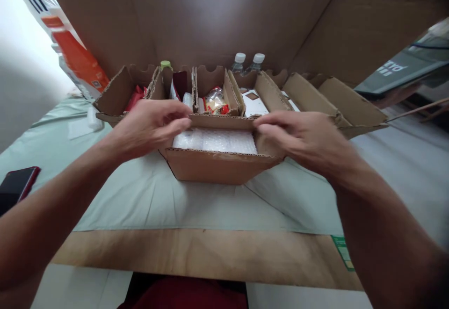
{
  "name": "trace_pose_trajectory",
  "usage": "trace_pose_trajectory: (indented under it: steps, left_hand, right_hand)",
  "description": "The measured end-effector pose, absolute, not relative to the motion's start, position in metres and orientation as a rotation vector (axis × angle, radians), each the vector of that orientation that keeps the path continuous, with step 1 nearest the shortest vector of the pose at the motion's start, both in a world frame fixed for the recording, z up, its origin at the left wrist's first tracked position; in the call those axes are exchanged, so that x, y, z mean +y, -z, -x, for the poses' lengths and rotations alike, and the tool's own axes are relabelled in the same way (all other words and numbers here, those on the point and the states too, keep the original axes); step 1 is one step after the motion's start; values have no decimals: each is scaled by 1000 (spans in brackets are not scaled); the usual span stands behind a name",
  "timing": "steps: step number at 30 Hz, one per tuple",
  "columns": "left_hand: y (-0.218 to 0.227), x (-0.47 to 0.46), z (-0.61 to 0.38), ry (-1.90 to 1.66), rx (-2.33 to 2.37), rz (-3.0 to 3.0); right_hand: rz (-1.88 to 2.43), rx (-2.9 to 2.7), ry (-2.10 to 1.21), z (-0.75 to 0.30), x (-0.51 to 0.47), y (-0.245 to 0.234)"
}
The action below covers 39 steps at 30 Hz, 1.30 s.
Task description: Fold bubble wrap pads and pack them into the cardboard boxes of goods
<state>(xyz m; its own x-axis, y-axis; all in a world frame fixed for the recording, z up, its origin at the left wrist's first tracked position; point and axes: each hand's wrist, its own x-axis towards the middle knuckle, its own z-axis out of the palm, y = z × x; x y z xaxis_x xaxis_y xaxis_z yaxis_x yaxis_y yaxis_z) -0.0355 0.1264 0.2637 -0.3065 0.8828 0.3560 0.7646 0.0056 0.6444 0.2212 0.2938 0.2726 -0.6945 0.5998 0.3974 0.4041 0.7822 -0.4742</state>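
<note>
A small open cardboard box [210,166] stands in front of me on a pale green cloth, with clear bubble wrap [217,140] inside. My left hand [150,124] is at the left end of the box's far edge, thumb and fingers closed about the cardboard. At the right end of that same edge, my right hand [298,136] has its fingers pressed together on the cardboard; it is slightly blurred. Right behind the box runs a row of open cardboard bins [235,91]. One bin holds a clear packet [215,99] with red and yellow parts.
A tall cardboard panel [217,19] rises behind the bins. Two white-capped bottles [249,63] stand before it. An orange bottle-shaped pack [77,52] is at the back left. A dark phone [17,187] lies on the left. Bare wood [203,253] shows along the table's front.
</note>
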Motion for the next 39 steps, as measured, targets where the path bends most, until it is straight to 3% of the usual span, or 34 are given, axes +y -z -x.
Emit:
trace_pose_trajectory:
  steps: [4,8,11,15,20,25,31,39]
  left_hand:
    - [-217,62,23,-1704,2327,-1478]
    - [-156,62,12,-1630,2161,-1256]
    - [-139,88,5,-1623,2001,-1193]
    - [-140,100,-7,-1658,1881,-1123]
    - [-146,51,-19,-1698,1980,-1020]
    - [-184,39,-12,-1784,2120,-962]
    - [-196,79,-36,-1863,1739,-1277]
    - [-203,23,4,-1831,1978,-1221]
  right_hand:
    - [930,-1999,-483,-279,276,-229]
    - [956,-2064,-870,-273,269,-168]
    - [944,-2061,-967,-248,267,-143]
    - [978,-1989,-951,-238,254,-136]
    - [924,-1948,-977,-242,214,-148]
    - [837,-1982,-932,-232,205,-184]
    - [850,-1854,-667,-262,217,-204]
    - [662,-2007,-764,-209,197,-208]
